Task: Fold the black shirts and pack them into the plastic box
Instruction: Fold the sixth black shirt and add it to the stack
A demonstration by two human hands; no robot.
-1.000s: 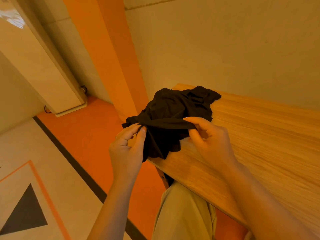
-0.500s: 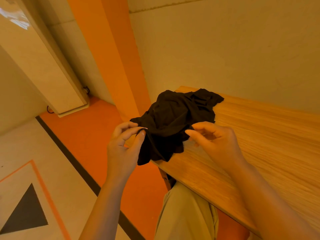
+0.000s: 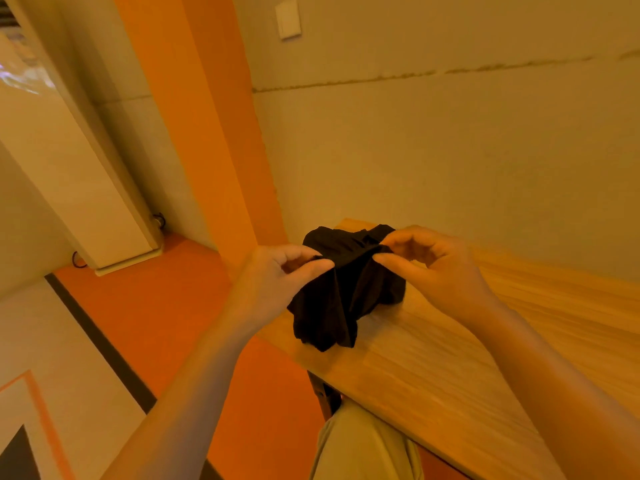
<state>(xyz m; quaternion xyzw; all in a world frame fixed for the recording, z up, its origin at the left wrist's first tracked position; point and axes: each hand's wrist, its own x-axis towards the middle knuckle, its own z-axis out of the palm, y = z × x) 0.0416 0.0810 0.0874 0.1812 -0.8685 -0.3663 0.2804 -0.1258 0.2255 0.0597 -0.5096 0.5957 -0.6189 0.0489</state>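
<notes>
Pinched between both hands, left (image 3: 273, 271) and right (image 3: 433, 261), a bunched black shirt (image 3: 343, 292) above the wooden surface (image 3: 450, 358), folds hanging downward; long axis unclear.

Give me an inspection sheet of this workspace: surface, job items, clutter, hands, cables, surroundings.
Surface: wooden table, light grain, set against the wall.
Job's things: one black shirt, crumpled, unfolded, near the table's left end; plastic box not in view.
Clutter: nothing seen.
Hands: left hand pinches the shirt's upper edge; right hand pinches the same edge further right; both grips are on the fabric.
Cables: a dark cable on the floor by the white cabinet; another at its far corner.
Surroundings: orange pillar, orange floor, white wall plate, cracked wall.
</notes>
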